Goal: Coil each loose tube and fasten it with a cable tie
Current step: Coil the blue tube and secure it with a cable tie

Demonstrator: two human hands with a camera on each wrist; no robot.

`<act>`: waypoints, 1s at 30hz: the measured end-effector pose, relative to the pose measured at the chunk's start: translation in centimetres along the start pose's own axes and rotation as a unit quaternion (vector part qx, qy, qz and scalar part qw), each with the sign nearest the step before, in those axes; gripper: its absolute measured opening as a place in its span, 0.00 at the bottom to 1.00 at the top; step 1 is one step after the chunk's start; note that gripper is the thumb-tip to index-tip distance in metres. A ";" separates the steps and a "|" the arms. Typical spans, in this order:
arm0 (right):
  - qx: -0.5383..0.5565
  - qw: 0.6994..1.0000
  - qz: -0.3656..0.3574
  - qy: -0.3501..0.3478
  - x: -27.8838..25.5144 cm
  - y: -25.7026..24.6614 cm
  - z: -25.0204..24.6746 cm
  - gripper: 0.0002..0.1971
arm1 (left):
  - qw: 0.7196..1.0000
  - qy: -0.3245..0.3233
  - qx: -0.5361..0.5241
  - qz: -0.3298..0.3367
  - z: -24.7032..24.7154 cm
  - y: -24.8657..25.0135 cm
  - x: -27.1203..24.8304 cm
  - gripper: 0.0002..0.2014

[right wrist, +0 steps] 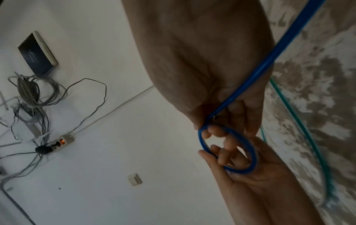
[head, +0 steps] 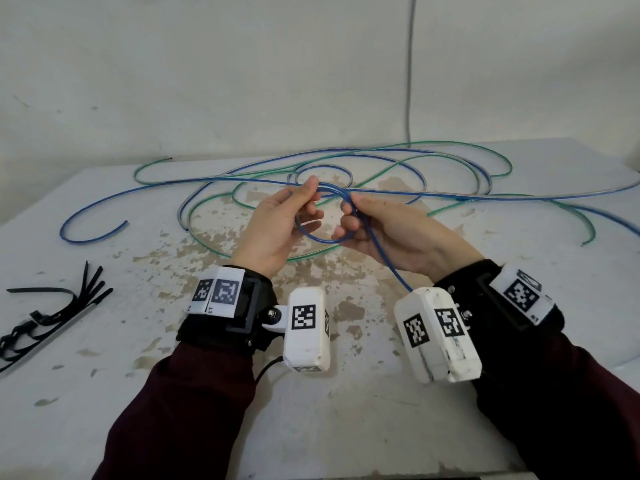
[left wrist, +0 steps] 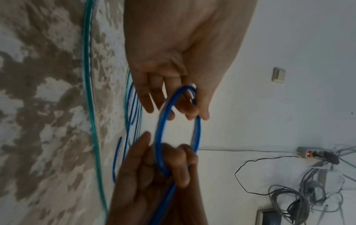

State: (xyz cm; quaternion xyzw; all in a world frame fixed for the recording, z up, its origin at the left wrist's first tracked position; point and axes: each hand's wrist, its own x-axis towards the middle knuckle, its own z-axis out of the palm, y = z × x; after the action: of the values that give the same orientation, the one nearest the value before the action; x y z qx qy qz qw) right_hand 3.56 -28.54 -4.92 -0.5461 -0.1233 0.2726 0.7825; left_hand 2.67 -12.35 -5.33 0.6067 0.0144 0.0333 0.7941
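Two tubes sprawl over the counter (head: pixel 104 393) in the head view: one blue tube (head: pixel 322 239) and one green tube (head: pixel 498 161), tangled behind the hands. Left of the blue loop lies a bunch of black cable ties (head: pixel 52 313), perhaps five. The left hand (head: pixel 277 230) and right hand (head: pixel 388 233) each pinch that first small loop.

From the left wrist, the blue tube looks light, springy and smooth, likely to uncoil unless held where the turns cross.

From the right wrist, the tail runs across the palm.
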 end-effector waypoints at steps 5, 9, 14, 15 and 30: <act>-0.070 0.996 -0.035 0.033 -0.3 -0.9 -0.9 0.17 | 0.985 -0.145 0.062 -0.065 -0.1 0.5 -0.4 0.16; -0.150 0.983 -0.072 0.076 -0.6 -1.3 -1.6 0.15 | 0.974 -0.176 0.139 -0.029 0.3 0.5 -1.1 0.17; -0.227 0.963 -0.102 0.103 -0.6 -1.2 -1.9 0.15 | 0.958 -0.153 0.239 0.039 0.1 0.3 -1.2 0.15; -0.239 0.960 -0.106 0.100 -0.6 -1.2 -1.9 0.15 | 0.958 -0.145 0.245 0.043 0.0 0.2 -1.1 0.14; -0.318 0.937 -0.120 0.079 -1.1 -1.0 -0.9 0.15 | 0.937 -0.228 0.260 0.051 -0.4 0.5 -0.8 0.13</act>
State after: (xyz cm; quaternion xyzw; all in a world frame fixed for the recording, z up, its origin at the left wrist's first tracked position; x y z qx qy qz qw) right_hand 3.42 -30.12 -4.26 -0.7672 -0.2056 0.0792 0.6024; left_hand 1.80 -11.91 -4.97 0.7830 -0.1897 -0.0700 0.5882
